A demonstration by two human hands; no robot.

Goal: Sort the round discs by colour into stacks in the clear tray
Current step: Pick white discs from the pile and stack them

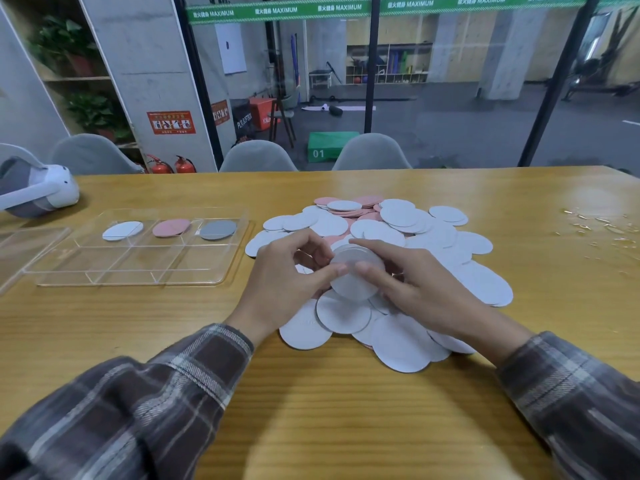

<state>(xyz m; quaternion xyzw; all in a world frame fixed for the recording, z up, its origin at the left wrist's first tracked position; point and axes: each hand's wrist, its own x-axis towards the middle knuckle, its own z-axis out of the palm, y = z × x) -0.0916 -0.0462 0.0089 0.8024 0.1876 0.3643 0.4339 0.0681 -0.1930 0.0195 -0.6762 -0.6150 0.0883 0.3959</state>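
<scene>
Reaching in from the bottom corners of the frame, two plaid sleeves [138,403] lie on the wooden table [329,427] and the hands meet at the centre. The left hand [287,271] and the right hand [412,282] together hold the held white discs [353,275], which look like a thin stack tilted towards the camera. Each hand pinches an opposite edge between thumb and curled forefinger, and the two thumb tips almost touch on the front face.

The hands sit just above the near part of the loose pile [433,244], a wide heap of overlapping discs right of centre. It is mostly white, with pink ones showing at its far edge.

Left of the pile, close beside it, lies the clear tray [138,271], split into compartments. Its near row holds nothing. Its far row holds a white disc [123,230], a pink disc [171,227] and a grey disc [218,229], one per compartment, left to right. A clear lid [27,244] lies at the frame's left edge.

Farther back, at the left edge, rests a white headset [38,192]. At the right edge, small clear scraps [595,226] are scattered. Grey chairs [258,157] stand behind the table.
</scene>
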